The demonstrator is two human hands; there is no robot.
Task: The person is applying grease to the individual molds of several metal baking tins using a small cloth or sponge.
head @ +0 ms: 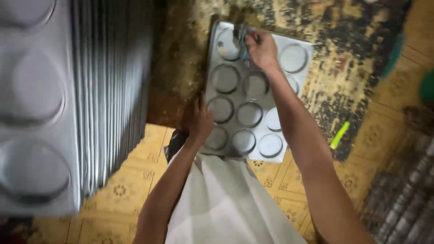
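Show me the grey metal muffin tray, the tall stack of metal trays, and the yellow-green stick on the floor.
Grey metal muffin tray (289, 70): head view, flat between cups.
Tall stack of metal trays (110, 90): head view, ribbed side.
Yellow-green stick (339, 134): head view, its middle.

tray (289, 45): centre, on floor (135, 180)
tray stack (68, 104): left of tray
marker (339, 134): right of tray, on floor

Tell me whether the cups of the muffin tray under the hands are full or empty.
Empty: the muffin tray shows bare grey metal in every visible cup; the right hand hides part of one.
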